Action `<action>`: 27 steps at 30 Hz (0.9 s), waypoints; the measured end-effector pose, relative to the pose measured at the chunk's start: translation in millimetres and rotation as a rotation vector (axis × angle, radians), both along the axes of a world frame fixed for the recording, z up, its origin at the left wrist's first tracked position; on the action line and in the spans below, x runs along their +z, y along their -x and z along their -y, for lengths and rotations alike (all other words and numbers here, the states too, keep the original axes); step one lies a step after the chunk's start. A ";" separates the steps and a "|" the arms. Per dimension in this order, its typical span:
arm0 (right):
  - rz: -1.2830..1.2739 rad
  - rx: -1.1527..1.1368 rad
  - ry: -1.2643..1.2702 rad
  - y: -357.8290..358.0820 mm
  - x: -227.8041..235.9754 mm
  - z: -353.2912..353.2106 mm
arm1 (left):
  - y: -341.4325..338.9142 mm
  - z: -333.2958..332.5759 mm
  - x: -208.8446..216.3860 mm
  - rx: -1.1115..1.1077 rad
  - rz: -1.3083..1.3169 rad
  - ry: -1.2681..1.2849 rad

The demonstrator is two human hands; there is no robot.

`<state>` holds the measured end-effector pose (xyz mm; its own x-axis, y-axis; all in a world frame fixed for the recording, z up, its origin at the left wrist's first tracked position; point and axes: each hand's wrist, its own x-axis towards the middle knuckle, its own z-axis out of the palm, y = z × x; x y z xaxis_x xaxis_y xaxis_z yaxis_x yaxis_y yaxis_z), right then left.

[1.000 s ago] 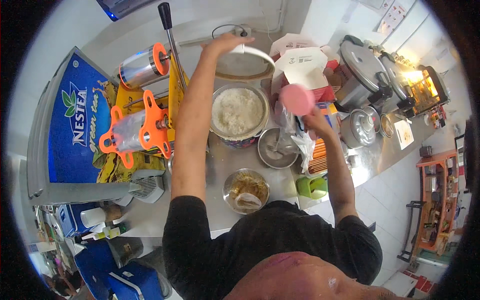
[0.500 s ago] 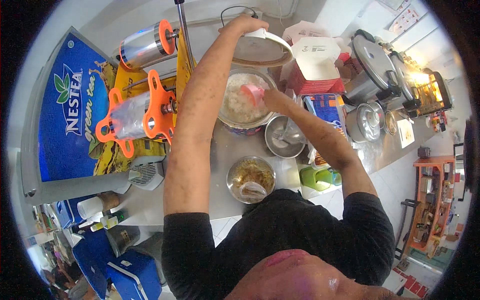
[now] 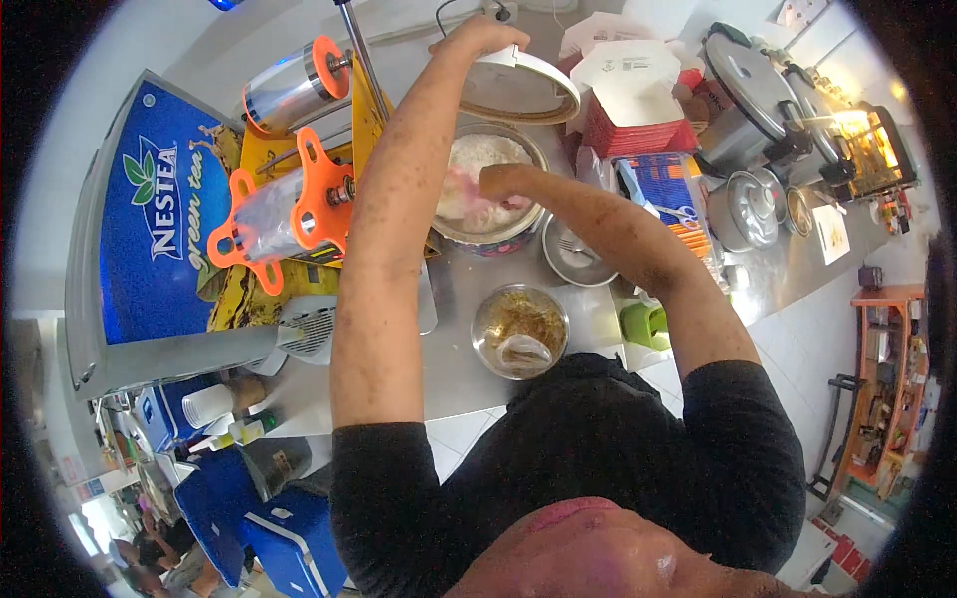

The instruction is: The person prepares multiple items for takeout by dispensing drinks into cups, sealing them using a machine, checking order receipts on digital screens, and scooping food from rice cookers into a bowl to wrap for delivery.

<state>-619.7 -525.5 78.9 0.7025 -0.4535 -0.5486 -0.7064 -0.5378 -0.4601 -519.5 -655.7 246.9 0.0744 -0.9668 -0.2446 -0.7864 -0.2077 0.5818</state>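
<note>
My left hand (image 3: 488,38) is closed on the rim of a white-edged lid (image 3: 546,82), holding it tilted up behind a round cooker (image 3: 490,242). White cooked rice (image 3: 490,151) fills much of the cooker. Down in the rice, my right hand (image 3: 506,184) is closed on a pink scoop (image 3: 461,185), whose handle is mostly hidden by the fingers. Just right of the cooker sits a steel bowl (image 3: 551,261) with a fork in it. Nearer my body, another steel bowl (image 3: 480,354) contains brownish food and a clear plastic piece.
Red-and-white food boxes (image 3: 633,95) are stacked behind my right arm. Large lidded pots (image 3: 743,90) and a lit oven-like appliance (image 3: 877,149) stand at far right. Orange-flanged clear dispensers (image 3: 274,217) crowd the left. Blue coolers (image 3: 289,538) are below the counter (image 3: 449,384).
My right hand has moved left and pushed the pink scoop lower into the rice. My left hand still holds up the lid. The whole view has shifted slightly.
</note>
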 end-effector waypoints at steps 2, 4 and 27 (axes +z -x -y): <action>0.032 0.037 0.028 -23.5 11.4 -13.6 | -26.5 -11.9 -2.2 0.057 -0.005 0.032; 0.101 -0.080 -0.053 -21.0 3.1 -19.9 | -31.6 -25.6 3.8 0.000 -0.039 0.032; 0.937 -1.419 -0.221 605.9 74.0 -110.1 | -50.2 -106.8 -27.6 0.000 -0.365 0.128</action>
<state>-1225.6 -415.4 152.9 -0.0587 -0.9353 -0.3489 -0.0047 0.3497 -0.9368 -469.3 -548.9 219.3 0.0051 -0.9912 -0.1319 -0.5226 -0.1151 0.8448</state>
